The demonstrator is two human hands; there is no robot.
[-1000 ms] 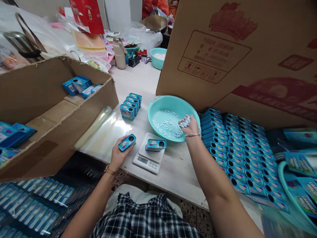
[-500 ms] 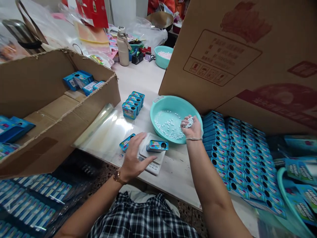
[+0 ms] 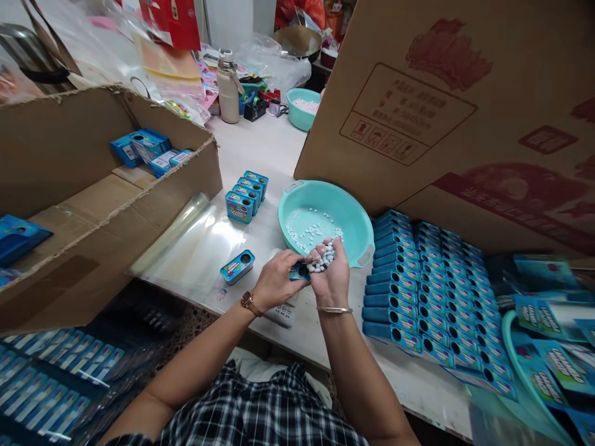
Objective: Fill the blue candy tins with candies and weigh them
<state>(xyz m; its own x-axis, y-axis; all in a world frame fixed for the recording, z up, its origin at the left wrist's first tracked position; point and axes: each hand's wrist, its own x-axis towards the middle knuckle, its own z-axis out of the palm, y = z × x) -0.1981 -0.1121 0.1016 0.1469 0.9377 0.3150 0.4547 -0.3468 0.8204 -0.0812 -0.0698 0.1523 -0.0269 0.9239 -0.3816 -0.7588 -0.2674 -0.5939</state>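
My left hand is closed around a small blue candy box with a round hole in its top, held above the white scale, which the hand mostly covers. Cupped beside that box, my right hand holds a heap of pale candies, its fingers close to the hole. Behind the hands is a turquoise basin with loose pale candies on its bottom. Another blue box lies left of the scale, and several similar boxes stand in a row farther back.
Rows of blue boxes fill the right side under a large carton. An open carton stands at left beside clear plastic film. A bottle and second basin are at the back.
My right hand has come left and nearer from over the basin with the candies. My left hand has closed on the box that lay on the scale.
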